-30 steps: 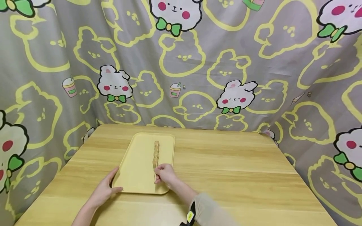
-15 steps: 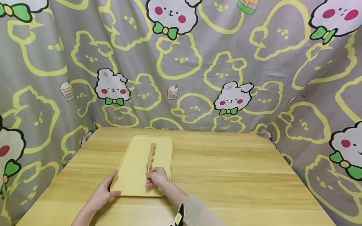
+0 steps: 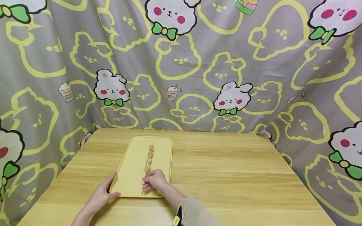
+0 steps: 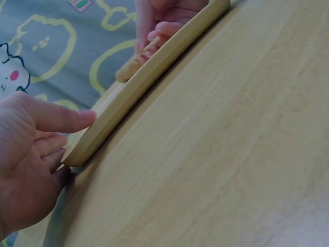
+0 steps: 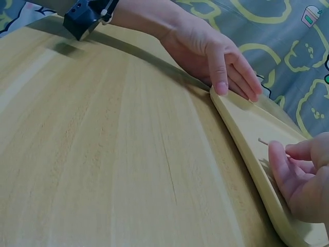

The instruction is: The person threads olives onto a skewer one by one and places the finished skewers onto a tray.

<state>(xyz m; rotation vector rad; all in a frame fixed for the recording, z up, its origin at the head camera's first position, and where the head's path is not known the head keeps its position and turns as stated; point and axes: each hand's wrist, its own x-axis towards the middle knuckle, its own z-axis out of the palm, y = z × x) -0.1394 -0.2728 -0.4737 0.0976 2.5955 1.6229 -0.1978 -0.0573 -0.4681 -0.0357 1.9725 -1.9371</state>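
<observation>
A skewer of several brown balls [image 3: 148,161] lies lengthwise over the right half of a pale yellow tray [image 3: 127,175]. My right hand [image 3: 155,180] pinches the bare stick just below the lowest ball, and the stick's end pokes out past the fingers toward the tray's near edge. At the near left corner my left hand [image 3: 102,194] holds the tray, thumb on the near rim and fingers along the left side. In the left wrist view that thumb [image 4: 69,117] presses on the rim, while the lowest ball [image 4: 126,73] shows beyond it.
The tray rests on a wood-grain table [image 3: 226,175], left of its middle. A grey curtain [image 3: 192,62] with rabbit prints hangs along the back and both sides. A black wrist device [image 3: 177,216] sits at my right cuff.
My right hand has moved the skewer left and slightly toward me over the tray. The left hand has kept its hold on the corner. The head view has shifted a little.
</observation>
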